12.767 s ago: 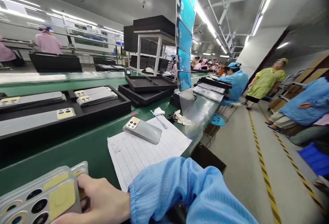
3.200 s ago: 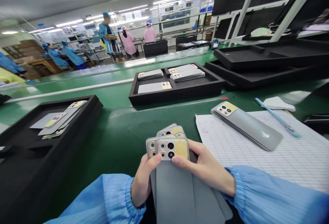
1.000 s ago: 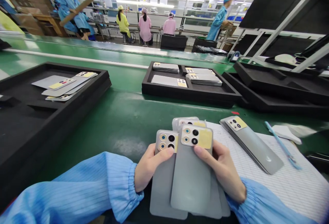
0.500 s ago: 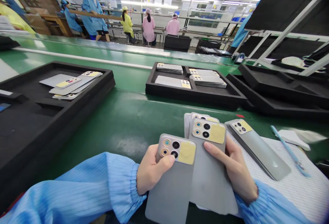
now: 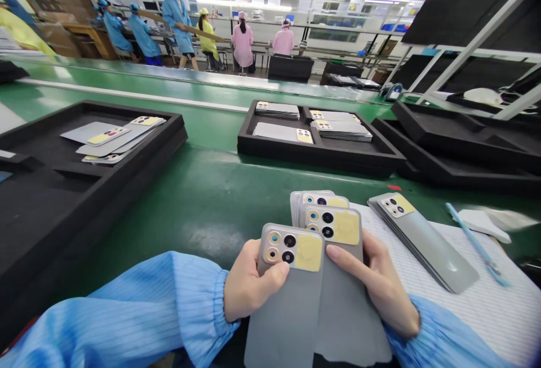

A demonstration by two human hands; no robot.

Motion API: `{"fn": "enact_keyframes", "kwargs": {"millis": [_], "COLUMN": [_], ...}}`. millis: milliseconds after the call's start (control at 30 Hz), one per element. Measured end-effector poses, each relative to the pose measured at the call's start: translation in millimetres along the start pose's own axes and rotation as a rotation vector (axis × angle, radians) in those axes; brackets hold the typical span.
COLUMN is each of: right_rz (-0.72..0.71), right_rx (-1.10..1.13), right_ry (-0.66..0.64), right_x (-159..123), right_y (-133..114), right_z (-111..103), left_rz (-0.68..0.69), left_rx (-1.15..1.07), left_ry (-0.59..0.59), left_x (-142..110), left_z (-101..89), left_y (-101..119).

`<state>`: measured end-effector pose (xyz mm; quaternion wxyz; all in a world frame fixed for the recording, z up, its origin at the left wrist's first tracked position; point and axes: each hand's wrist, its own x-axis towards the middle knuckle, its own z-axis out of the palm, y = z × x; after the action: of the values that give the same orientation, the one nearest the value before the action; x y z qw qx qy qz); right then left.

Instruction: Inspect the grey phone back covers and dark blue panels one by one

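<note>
Both my hands hold a fanned stack of grey phone back covers with camera cut-outs and yellow film patches. My left hand grips the front cover by its left edge, thumb beside the lenses. My right hand is wrapped round the covers behind it, fingers across the second one. Right of my hands, a small pile of the same covers lies on a printed sheet of paper.
A black foam tray with loose covers sits at left on the green bench. Another tray with stacked covers lies ahead, empty black trays at right. A blue pen rests on the paper. People work in the background.
My left hand has slid the front cover down and to the left, off the stack held in my right hand. In the earliest frame only one hand held the covers.
</note>
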<state>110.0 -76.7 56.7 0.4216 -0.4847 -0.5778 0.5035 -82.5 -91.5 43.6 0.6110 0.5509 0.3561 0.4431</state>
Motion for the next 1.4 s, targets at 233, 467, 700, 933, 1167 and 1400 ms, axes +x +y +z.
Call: {"fn": "enact_keyframes", "kwargs": {"millis": [233, 467, 700, 933, 1167, 1400], "right_rz": [0.034, 0.079, -0.136, -0.461, -0.488, -0.482], "right_rx": [0.05, 0.066, -0.226, -1.053, -1.171, -1.016], "right_ry": [-0.078, -0.143, -0.14, -0.45, -0.614, -0.555], "right_x": [-4.1, -9.0, 1.0, 41.3, 69.8, 46.4], "right_y": [-4.1, 7.7, -14.2, -74.2, -59.1, -51.3], "right_z": [7.8, 27.4, 14.6, 10.8, 35.7, 16.8], "left_rz": [0.024, 0.072, 0.161, 0.354, 0.402, 0.3], "left_rx": [0.209, 0.305, 0.315, 0.264, 0.339, 0.333], "left_ry": [0.15, 0.118, 0.126, 0.257, 0.237, 0.176], "left_x": [3.4, 11.9, 20.0, 36.9, 47.2, 58.6], "left_z": [-1.0, 3.6, -4.0, -26.9, -44.3, -53.6], "left_y": [-5.8, -8.6, -13.5, -8.6, -12.2, -21.2]}}
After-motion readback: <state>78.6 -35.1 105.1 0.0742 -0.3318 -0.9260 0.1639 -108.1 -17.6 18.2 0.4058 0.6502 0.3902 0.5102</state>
